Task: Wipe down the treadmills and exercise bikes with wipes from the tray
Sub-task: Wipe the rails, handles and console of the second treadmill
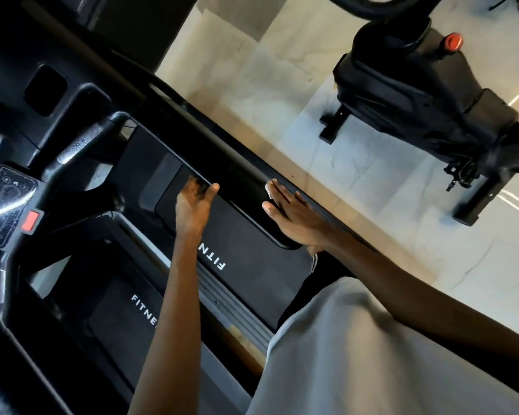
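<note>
I stand on a black treadmill whose belt [252, 265] carries white "FITN" lettering. Its black side handrail [237, 172] runs diagonally across the middle of the view. My left hand [192, 205] grips the handrail, thumb on the near side and fingers curled over the far edge. Just to the right, my right hand [291, 217] lies flat on the same rail with straight fingers. It presses a small white wipe [268, 191], which shows only at the fingertips. The wipe tray is not in view.
The treadmill console [6, 205] with a red stop button [32, 220] is at the left. A black exercise bike [417, 94] with a red knob [452, 41] stands on the pale marble floor [357, 181] at the upper right. My grey shirt fills the bottom right.
</note>
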A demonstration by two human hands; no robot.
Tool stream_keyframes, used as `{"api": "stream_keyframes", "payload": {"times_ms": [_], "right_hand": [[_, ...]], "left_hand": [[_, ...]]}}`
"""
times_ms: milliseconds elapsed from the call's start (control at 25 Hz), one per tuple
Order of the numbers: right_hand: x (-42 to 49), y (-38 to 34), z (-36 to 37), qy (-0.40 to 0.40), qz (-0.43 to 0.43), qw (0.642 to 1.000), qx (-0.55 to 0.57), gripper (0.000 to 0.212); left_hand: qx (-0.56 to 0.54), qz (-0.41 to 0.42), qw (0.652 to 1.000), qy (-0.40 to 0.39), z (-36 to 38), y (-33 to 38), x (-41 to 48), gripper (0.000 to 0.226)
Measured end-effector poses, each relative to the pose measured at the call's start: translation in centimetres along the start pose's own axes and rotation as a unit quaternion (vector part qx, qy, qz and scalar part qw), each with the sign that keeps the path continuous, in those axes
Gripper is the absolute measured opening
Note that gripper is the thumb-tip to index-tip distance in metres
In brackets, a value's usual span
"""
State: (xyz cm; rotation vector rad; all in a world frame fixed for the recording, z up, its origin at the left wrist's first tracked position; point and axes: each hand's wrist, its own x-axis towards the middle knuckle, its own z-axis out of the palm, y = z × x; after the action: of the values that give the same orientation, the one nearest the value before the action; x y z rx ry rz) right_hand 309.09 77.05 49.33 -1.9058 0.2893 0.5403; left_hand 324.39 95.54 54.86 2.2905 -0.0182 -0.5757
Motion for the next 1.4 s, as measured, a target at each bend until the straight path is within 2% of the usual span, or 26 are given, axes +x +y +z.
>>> {"api": "stream_keyframes", "payload": {"times_ms": [160,280,440,560,720,800,880,960,1040,1160,1280,1400], "right_hand": [[2.3,-0.3,-2.2,-0.033,0.086,0.992,0.088,0.087],[-0.3,-0.7,-1.5,-0.007,0.094,0.980,0.177,0.075],[1.4,-1.4,-1.3,-0.015,0.048,0.985,0.163,0.069],[4.4,-0.8,-2.1,-0.061,0.088,0.980,0.165,0.065],[3.6,1.4,-2.3,-0.069,0.084,0.969,0.222,0.087],[3.4,0.5,-2.8,-0.077,0.046,0.966,0.241,0.073],[4.2,-1.9,-3.1,-0.077,-0.039,0.980,0.178,0.058],[4.2,-3.1,-2.6,-0.065,-0.104,0.992,0.030,0.062],[2.9,-2.7,-1.7,-0.046,-0.139,0.985,-0.094,0.070],[1.4,-2.4,-1.2,-0.055,-0.160,0.966,-0.197,0.071],[5.8,-4.2,-1.5,-0.026,-0.136,0.972,-0.190,0.072],[7.4,-3.9,-2.2,-0.037,-0.097,0.987,-0.121,0.074]], "left_hand": [[0.007,-0.024,1.000,-0.014,-0.8,0.2,3.0,0.044],[0.019,-0.010,1.000,-0.016,-0.8,-0.9,3.1,0.045],[0.001,0.002,1.000,-0.019,-0.8,-1.0,2.9,0.043],[-0.010,0.002,1.000,-0.022,-0.9,-0.6,2.7,0.049],[-0.014,-0.009,0.999,-0.034,-1.0,0.0,2.6,0.051],[-0.019,-0.014,0.999,-0.035,-0.9,0.5,2.5,0.051],[-0.013,-0.013,0.999,-0.042,-0.8,1.1,2.5,0.049],[-0.003,-0.014,0.998,-0.056,-1.1,1.1,2.3,0.043],[-0.010,-0.041,0.998,-0.055,-1.7,0.9,2.5,0.036],[-0.020,-0.076,0.997,-0.025,-2.5,0.6,3.4,0.019],[-0.026,-0.092,0.995,-0.005,-2.7,0.8,4.5,0.034],[0.003,-0.096,0.995,-0.001,-2.7,0.9,5.0,0.037]]}}
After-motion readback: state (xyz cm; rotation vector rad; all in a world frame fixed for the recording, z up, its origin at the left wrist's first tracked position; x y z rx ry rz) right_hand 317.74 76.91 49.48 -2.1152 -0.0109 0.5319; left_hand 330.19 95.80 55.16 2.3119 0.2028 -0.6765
